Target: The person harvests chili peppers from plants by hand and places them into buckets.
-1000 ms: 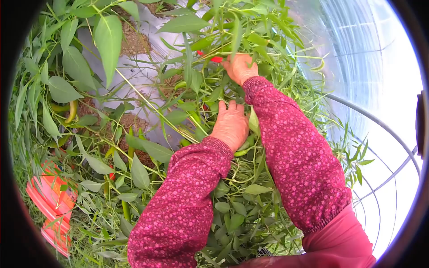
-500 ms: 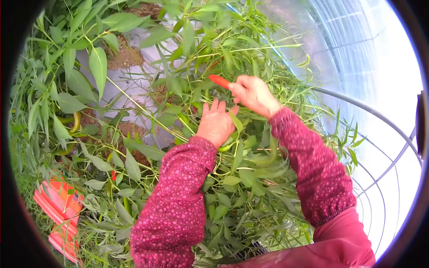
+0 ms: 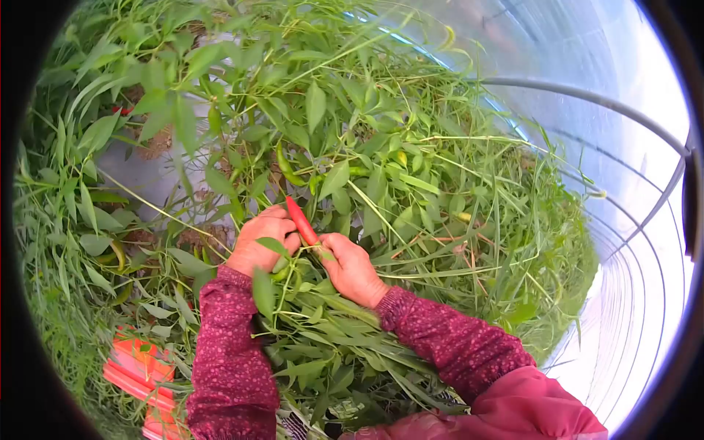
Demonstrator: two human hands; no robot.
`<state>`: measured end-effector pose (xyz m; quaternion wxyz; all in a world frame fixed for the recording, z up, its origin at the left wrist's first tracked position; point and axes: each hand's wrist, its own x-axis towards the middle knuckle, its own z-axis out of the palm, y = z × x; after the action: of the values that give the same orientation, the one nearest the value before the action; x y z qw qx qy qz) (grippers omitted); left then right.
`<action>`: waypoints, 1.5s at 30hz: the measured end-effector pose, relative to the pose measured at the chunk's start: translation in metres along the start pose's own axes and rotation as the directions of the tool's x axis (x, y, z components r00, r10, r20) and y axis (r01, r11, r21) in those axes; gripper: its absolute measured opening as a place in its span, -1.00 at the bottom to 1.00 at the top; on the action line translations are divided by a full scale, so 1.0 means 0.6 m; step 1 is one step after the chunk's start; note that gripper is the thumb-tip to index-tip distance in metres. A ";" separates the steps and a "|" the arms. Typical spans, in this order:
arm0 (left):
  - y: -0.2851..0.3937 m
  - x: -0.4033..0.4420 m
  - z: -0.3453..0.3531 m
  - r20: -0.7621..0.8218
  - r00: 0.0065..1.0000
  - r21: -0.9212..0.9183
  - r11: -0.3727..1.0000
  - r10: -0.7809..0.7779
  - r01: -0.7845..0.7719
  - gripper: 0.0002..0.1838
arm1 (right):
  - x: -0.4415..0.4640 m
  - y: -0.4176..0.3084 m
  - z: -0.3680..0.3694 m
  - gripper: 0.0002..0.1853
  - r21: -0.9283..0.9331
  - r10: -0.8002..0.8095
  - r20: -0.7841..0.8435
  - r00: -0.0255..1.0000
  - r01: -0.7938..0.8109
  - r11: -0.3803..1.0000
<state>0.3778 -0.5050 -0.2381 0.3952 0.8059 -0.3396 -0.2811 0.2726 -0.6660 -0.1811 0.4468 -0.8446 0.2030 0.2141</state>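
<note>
A long red chili pepper [image 3: 299,218] points up and away between my two hands. My right hand [image 3: 350,270] is closed on its lower end. Right beside it, my left hand [image 3: 257,240] has its fingers curled in among the stems, close to the pepper; what they hold is hidden. Leafy stems [image 3: 312,275] hang over and between both hands. Beyond the hands, a curved green pepper [image 3: 286,165] hangs on the plant.
Red plastic containers [image 3: 139,364] stand in the grass at lower left. Pale ground film [image 3: 139,176] shows between the plants. Along the right runs a clear plastic wall [image 3: 579,44] with curved hoops [image 3: 601,107]. Dense foliage surrounds both arms.
The view has shifted. My right hand has brought the red chili pepper down to my left hand, and the two now nearly meet. My left hand's fingers have curled in.
</note>
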 end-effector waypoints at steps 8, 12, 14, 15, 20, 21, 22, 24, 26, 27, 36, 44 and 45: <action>0.025 0.015 -0.008 -0.296 0.916 -0.196 0.956 -0.270 0.218 -0.68 | 0.038 -0.014 -0.042 -0.79 0.118 -0.193 -0.239 0.952 0.226 0.967; 0.076 0.016 -0.046 -0.553 0.754 -0.455 0.887 -0.353 0.082 -0.65 | 0.047 -0.078 -0.107 -0.94 0.053 -0.295 -0.206 0.933 0.312 0.949; 0.102 0.005 -0.062 -0.490 0.789 -0.703 0.703 -0.369 -0.108 -0.62 | 0.036 -0.130 -0.119 -0.97 -0.011 -0.448 -0.146 0.882 0.452 0.892; 0.118 0.004 -0.069 -0.474 0.801 -0.784 0.589 -0.364 -0.197 -0.62 | 0.038 -0.148 -0.130 -0.96 -0.068 -0.512 -0.080 0.855 0.508 0.859; 0.119 -0.130 -0.154 -0.457 0.830 -0.877 0.314 -0.319 -0.363 -0.63 | -0.008 -0.282 -0.069 -0.90 -0.228 -0.640 0.187 0.746 0.666 0.710; 0.110 -0.162 -0.172 -0.478 0.825 -0.871 0.281 -0.300 -0.402 -0.64 | -0.016 -0.314 -0.049 -0.88 -0.230 -0.634 0.231 0.738 0.675 0.701; 0.109 -0.067 -0.116 -0.511 0.789 -0.840 0.395 -0.343 -0.372 -0.67 | 0.059 -0.234 -0.120 -0.87 -0.193 -0.643 0.285 0.711 0.699 0.688; 0.095 -0.093 -0.111 -0.533 0.711 -0.845 0.333 -0.458 -0.419 -0.69 | 0.082 -0.241 -0.104 -0.84 -0.205 -0.648 0.345 0.679 0.728 0.654; 0.063 -0.136 -0.087 -0.541 0.590 -0.834 0.289 -0.599 -0.470 -0.71 | 0.111 -0.215 -0.073 -0.77 -0.240 -0.652 0.414 0.635 0.767 0.595; 0.035 -0.170 -0.059 -0.561 0.534 -0.818 0.322 -0.633 -0.477 -0.72 | 0.119 -0.183 -0.048 -0.75 -0.243 -0.635 0.441 0.634 0.766 0.595; -0.135 -0.565 0.190 -0.262 -0.177 -0.870 0.311 -0.949 -0.382 -0.76 | 0.122 0.052 0.213 -0.68 -0.097 -0.645 0.665 0.376 0.900 0.425; -0.246 -0.828 0.213 -0.203 -0.475 -0.819 0.415 -0.856 -0.397 -0.70 | 0.083 -0.065 0.448 -0.70 0.044 -0.663 0.734 0.144 0.965 0.258; -0.243 -0.839 0.227 -0.228 -0.440 -0.850 0.398 -0.869 -0.344 -0.69 | 0.079 -0.064 0.470 -0.70 0.026 -0.650 0.746 0.146 0.969 0.247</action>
<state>0.0196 -0.1118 -0.3380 0.6111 0.4643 0.5982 0.2305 0.2816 -0.4158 -0.3249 0.3045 -0.7574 -0.5300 0.2294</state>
